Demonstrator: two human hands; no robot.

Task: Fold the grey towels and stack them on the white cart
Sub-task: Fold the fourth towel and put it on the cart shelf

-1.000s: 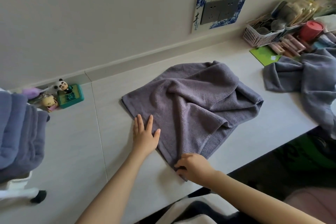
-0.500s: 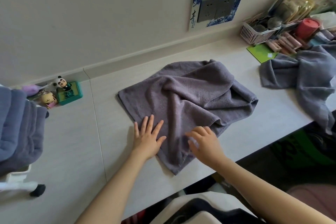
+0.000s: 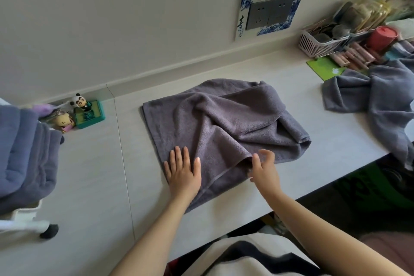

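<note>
left hand (image 3: 182,173) flat on grey towel (image 3: 221,123) | right hand (image 3: 264,169) at fold

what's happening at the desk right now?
A person is folding a grey towel on the white desk. The left hand lies flat on the towel's near-left part, pinning it. The right hand is at a raised fold near the front edge, fingers curled at it. The towel is rumpled, not yet squared. An unfolded grey towel waits at the right, and folded towels are stacked on the white cart at the left.
</note>
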